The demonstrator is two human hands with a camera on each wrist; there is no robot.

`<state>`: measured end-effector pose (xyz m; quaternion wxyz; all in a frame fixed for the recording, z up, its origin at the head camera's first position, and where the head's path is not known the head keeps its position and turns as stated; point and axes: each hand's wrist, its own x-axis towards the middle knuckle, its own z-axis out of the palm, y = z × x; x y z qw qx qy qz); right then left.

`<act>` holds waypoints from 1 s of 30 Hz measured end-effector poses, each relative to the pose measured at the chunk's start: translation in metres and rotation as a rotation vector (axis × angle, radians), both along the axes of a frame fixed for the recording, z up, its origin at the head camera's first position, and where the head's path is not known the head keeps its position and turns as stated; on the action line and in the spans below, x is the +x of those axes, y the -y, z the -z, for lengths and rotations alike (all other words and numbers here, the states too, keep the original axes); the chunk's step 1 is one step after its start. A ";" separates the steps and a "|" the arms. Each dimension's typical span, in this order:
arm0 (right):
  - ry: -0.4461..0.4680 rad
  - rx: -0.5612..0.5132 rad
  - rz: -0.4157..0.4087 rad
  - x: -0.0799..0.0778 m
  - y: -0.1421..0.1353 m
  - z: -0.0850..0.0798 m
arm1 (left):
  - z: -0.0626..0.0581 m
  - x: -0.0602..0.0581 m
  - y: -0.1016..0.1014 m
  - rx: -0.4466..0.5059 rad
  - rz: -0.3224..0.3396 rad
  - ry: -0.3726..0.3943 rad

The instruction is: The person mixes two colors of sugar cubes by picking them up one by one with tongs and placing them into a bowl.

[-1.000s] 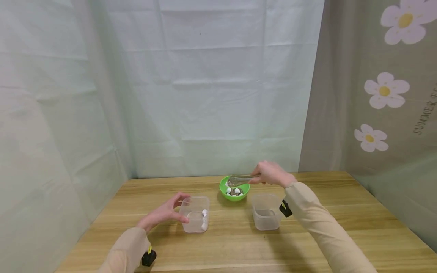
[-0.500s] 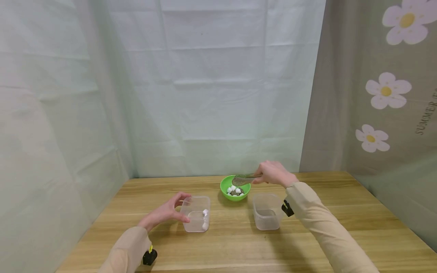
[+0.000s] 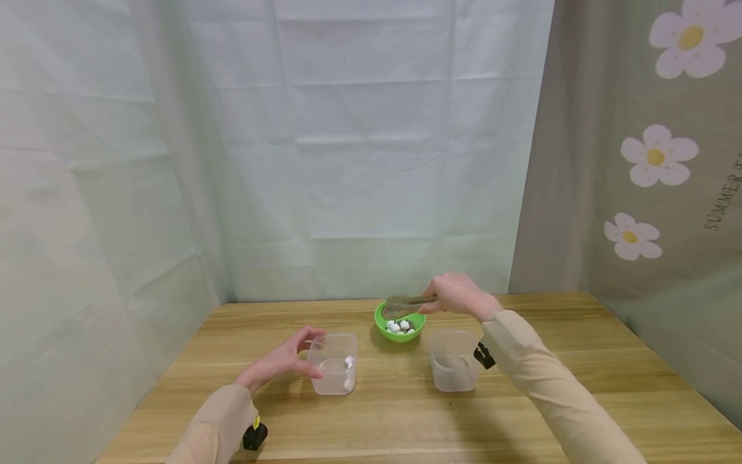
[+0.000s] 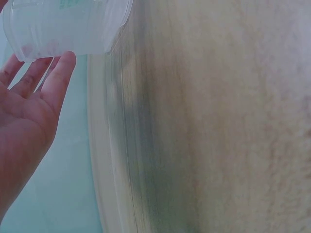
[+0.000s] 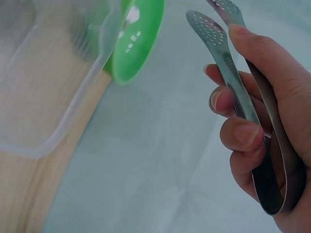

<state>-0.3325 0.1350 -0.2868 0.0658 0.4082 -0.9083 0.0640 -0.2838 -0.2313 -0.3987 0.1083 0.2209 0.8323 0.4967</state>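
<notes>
My right hand [image 3: 460,296] grips a pair of metal tongs [image 5: 226,65] with perforated tips. In the right wrist view the tips stand apart with nothing between them. In the head view the tongs slant over a green bowl [image 3: 400,338] holding several white lumps [image 3: 404,325] and something dark at the bottom. My left hand [image 3: 284,361] spans the left side of a clear plastic container [image 3: 333,348], thumb at the near side and fingers at the far side. A few white lumps [image 3: 349,370] lie along that container's right wall. The left wrist view shows fingertips [image 4: 67,60] against its wall.
A second clear plastic container [image 3: 454,380] stands on the wooden table [image 3: 394,425], right of the bowl and below my right forearm. Pale cloth [image 3: 371,193] hangs behind the table, and a flowered curtain [image 3: 655,154] hangs at the right.
My right hand with the tongs shifts slightly right, then back left over the bowl. A white lump by the tongs' tips a second ago now appears lower among the others. My left hand stays put.
</notes>
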 end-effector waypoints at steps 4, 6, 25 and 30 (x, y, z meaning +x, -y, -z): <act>-0.050 0.027 -0.066 0.007 0.013 -0.004 | 0.000 0.000 0.000 0.007 0.003 0.006; -0.053 0.035 -0.088 0.011 0.019 -0.007 | 0.000 0.001 0.000 0.007 0.003 0.008; -0.207 0.330 -0.027 0.044 0.108 -0.021 | -0.002 0.002 0.000 0.017 0.012 0.017; -0.299 0.437 0.041 0.050 0.131 -0.018 | -0.005 0.004 -0.001 0.012 0.018 0.019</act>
